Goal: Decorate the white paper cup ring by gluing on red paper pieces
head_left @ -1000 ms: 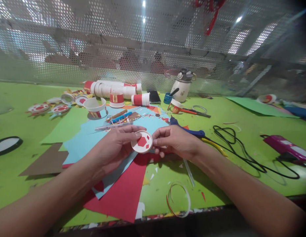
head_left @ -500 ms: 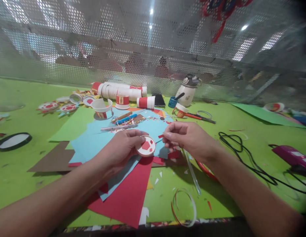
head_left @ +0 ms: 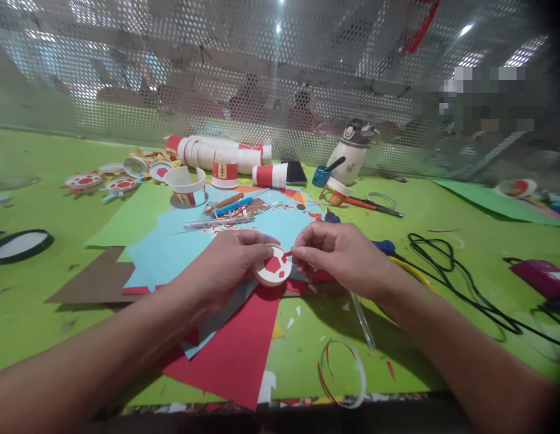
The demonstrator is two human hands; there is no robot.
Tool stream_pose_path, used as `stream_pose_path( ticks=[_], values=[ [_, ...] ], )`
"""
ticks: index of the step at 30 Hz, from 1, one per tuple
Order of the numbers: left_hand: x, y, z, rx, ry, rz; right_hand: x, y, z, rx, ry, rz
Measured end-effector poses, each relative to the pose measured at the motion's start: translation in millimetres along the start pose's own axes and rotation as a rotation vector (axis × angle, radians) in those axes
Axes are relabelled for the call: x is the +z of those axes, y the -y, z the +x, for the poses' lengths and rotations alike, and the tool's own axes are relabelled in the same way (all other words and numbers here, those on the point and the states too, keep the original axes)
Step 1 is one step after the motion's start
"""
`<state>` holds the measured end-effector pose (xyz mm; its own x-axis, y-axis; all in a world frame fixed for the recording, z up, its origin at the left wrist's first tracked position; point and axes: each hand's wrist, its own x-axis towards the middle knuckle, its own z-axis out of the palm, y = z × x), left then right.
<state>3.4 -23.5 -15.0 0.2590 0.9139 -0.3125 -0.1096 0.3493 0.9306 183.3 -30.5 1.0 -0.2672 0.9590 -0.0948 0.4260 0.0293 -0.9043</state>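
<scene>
A round white disc (head_left: 273,276), cut from a cup base and bearing red paper pieces, is pinched at its left edge by my left hand (head_left: 237,256). Between the thumb and index finger of my right hand (head_left: 327,252) is a small red paper piece (head_left: 287,254), at the disc's upper right edge. Whether that piece touches the disc is unclear. Beneath both hands lie blue paper (head_left: 164,253) and red paper (head_left: 237,355). Other decorated discs (head_left: 84,181) sit at the back left.
Stacked paper cups (head_left: 220,154), a cut cup (head_left: 185,184), pens (head_left: 219,222), a phone (head_left: 296,173) and a white bottle (head_left: 349,154) stand or lie behind. On the right are a black cable (head_left: 465,295) and a purple device (head_left: 537,278). A clear stick (head_left: 363,321) lies nearer.
My right hand has brought the red piece leftward, up to the disc. A blue and yellow tool now shows beside my right wrist. The camera view has shifted slightly.
</scene>
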Motion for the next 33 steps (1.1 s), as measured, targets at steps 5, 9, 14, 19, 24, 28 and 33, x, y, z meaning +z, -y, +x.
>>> stream_pose_path(
  ticks=[5, 9, 14, 19, 24, 28, 33],
  values=[
    [-2.4, 1.6, 1.1, 0.028, 0.005, 0.023, -1.3, 1.8, -2.4, -0.033, 0.01, -0.074],
    [-3.4, 2.1, 1.1, 0.028, 0.016, 0.026, -3.6, 5.6, -4.8, -0.104, 0.001, -0.161],
    [-1.7, 2.2, -0.1, 0.034, 0.028, 0.07, -5.1, 4.9, -5.3, -0.145, -0.006, -0.256],
    [-0.3, 1.2, -1.4, 0.048, 0.032, 0.099, -7.1, 5.5, -7.2, -0.297, -0.03, -0.413],
    [-0.6, 0.2, -1.6, 0.042, 0.03, 0.109, -8.2, 9.1, -8.8, -0.362, -0.017, -0.469],
    [-0.5, 0.4, -2.1, 0.037, 0.042, 0.112, -7.8, 10.2, -8.1, -0.35, 0.019, -0.482],
    [0.2, 0.5, -3.7, 0.05, 0.044, 0.124, -8.3, 8.5, -8.1, -0.313, 0.007, -0.413]
  ],
)
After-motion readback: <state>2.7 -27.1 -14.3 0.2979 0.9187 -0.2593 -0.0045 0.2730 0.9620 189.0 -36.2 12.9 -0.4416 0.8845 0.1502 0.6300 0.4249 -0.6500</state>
